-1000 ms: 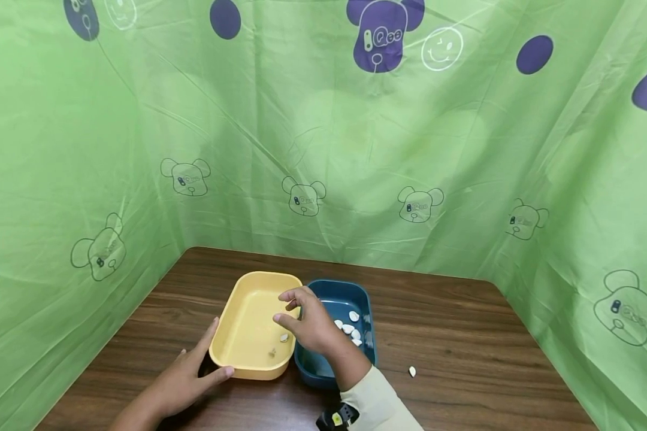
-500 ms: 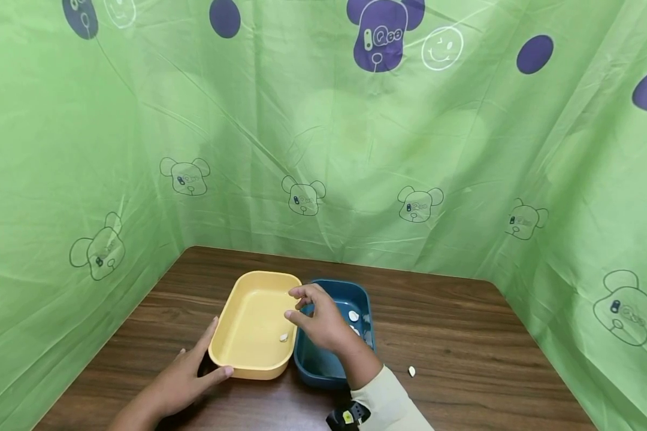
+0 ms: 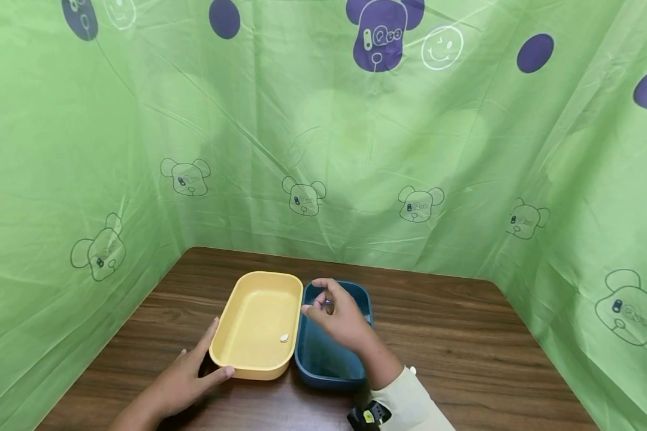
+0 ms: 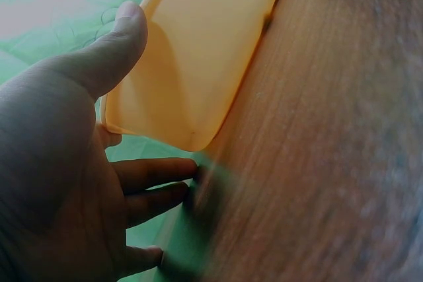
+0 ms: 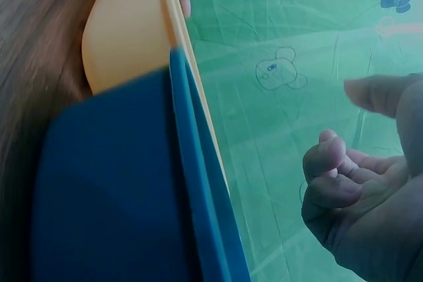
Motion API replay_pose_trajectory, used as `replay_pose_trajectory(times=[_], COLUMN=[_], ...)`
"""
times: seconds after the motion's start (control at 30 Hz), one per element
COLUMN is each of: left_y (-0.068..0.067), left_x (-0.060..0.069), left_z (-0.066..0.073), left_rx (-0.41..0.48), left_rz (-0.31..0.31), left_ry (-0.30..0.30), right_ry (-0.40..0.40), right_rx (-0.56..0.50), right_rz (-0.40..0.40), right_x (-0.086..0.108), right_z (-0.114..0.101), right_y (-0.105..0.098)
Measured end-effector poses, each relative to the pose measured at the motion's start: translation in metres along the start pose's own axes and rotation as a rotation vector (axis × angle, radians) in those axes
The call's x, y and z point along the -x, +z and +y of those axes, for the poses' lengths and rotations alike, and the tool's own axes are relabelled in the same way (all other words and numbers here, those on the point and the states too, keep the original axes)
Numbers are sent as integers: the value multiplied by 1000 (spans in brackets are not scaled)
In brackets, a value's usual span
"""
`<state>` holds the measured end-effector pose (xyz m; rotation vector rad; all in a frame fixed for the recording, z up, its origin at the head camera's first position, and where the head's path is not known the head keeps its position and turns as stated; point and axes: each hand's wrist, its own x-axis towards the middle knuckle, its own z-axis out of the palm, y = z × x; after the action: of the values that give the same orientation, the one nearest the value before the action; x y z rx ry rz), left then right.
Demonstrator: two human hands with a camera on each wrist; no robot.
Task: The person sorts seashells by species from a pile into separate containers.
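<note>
A yellow rectangular tray (image 3: pixel 256 372) stands on the brown table, with one small whitish piece (image 3: pixel 284 338) on its floor. My left hand (image 3: pixel 186 374) touches this tray at its near-left corner, thumb at the rim and fingers extended and spread; the left wrist view shows the thumb (image 4: pixel 125 37) against the tray's side. Over the blue tray (image 3: pixel 329 381), close by on the right, hovers my right hand (image 3: pixel 342 317). Its fingers are loosely bent, thumb apart from them, and nothing shows between them in the right wrist view. The hand and forearm hide much of the blue tray's inside.
Another small white piece (image 3: pixel 413 370) lies on the table, partly behind the right sleeve (image 3: pixel 410 404). A black strap device (image 3: pixel 369 415) sits at the right wrist. Green printed curtain (image 3: pixel 356 131) encloses the table's back and sides.
My right hand has moved right, from over the yellow tray's edge to over the blue tray, covering the white pieces seen there earlier. A blurred speck in the yellow tray has vanished. My left hand stays put.
</note>
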<state>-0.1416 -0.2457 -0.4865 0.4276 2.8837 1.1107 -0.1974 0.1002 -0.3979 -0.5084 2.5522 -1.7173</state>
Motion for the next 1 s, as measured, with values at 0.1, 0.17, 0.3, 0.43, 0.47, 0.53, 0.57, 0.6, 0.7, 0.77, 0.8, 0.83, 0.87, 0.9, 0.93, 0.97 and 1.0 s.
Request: replay_pose_trajectory(times=[0.1, 0.17, 0.3, 0.43, 0.47, 0.53, 0.57, 0.6, 0.7, 0.77, 0.8, 0.83, 0.87, 0.9, 0.93, 0.97, 1.0], left_y=[0, 0, 0, 1, 1, 1, 1, 1, 1, 0, 0, 0, 0, 0, 0, 0, 0], left_x=[0, 0, 0, -1, -1, -1, -2, -2, -1, 0, 0, 0, 0, 0, 0, 0, 0], left_z=[0, 0, 0, -1, -1, -1, -1, -2, -1, -1, -1, -1, -1, -1, -1, -1, -1], left_rx=[-3, -4, -2, 1, 1, 2, 3, 3, 7, 8, 6, 6, 5, 4, 4, 4, 5], left_rz=[5, 5, 6, 8, 7, 6, 6, 5, 4, 5, 5, 6, 8, 9, 11, 12, 12], left_ry=[-1, 6, 15, 19, 19, 18, 17, 17, 11, 7, 7, 6, 6, 8, 11, 13, 15], right_ry=[-3, -5, 4, 18, 22, 30, 37, 43, 66, 81, 87, 92, 97, 100, 100, 101, 100], right_rx=[-4, -4, 16, 17, 18, 19, 18, 16, 11, 1, -3, -2, -6, -16, -22, -24, -27], right_rz=[0, 5, 12, -5, -11, -20, -23, -23, -14, -5, 0, 6, 11, 16, 21, 27, 33], right_x=[3, 6, 11, 17, 19, 22, 23, 25, 30, 34, 36, 38, 40, 42, 44, 46, 48], right_z=[3, 6, 10, 13, 14, 15, 16, 17, 22, 25, 27, 29, 31, 33, 34, 36, 38], right_y=[-7, -11, -20, -31, -33, -39, -41, -44, -51, -56, -58, -60, -62, -64, -66, -68, -70])
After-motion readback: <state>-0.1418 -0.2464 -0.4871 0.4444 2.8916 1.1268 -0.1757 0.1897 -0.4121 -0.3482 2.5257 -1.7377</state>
